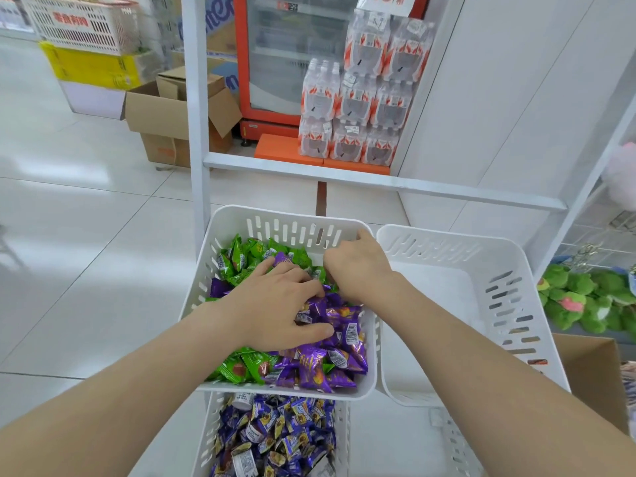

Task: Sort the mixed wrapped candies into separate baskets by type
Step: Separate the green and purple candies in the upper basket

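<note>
1. The middle basket (288,215), white with slotted walls, held a mix of green candies (241,258) and purple candies (344,321). The green lay mostly at the far side and the near left corner, the purple along the right and the near side.
2. The left hand (275,304) lay palm-down on the pile in that basket. Its fingers were spread wide and nearly straight, and its thumb reached toward the purple candies.
3. The right hand (358,270) was at the far right corner of the same basket. Its knuckles were up and its fingers curled down into the candies (their tips were hidden, so I cannot tell whether they held a candy).
4. The right basket (509,294) stood just beside the middle one, with its white floor showing.
5. A lower basket (205,442), partly under the middle one, was full of blue candies (275,435).
6. Farther off on the tiled floor stood an open cardboard box (172,115), a red fridge (242,63) and stacked packs of bottles (361,98).
7. Green plush toys (585,297) lay at the right edge.
</note>
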Demonstrator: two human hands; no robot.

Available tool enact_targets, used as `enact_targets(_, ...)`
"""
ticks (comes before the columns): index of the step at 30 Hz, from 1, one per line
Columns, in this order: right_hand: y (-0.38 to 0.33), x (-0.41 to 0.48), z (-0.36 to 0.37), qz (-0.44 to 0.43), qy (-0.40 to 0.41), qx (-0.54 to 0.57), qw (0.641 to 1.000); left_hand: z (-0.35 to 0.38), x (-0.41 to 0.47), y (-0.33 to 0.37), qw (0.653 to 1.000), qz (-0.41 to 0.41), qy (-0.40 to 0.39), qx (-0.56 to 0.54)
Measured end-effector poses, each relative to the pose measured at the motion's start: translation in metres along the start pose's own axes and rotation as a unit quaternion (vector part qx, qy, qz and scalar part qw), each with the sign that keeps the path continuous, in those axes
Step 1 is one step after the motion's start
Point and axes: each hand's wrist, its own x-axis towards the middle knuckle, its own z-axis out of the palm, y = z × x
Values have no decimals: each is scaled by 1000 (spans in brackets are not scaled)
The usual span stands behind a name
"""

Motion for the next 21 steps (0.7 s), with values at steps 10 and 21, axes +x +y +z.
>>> enact_targets(10, 8, -2, 7, 1, 35, 19, 999, -8, 1, -4, 999, 12, -30, -36)
enact_targets(21, 40, -48, 13, 124, 199, 335, 913, -23, 31, 9, 989, -52, 64, -123)
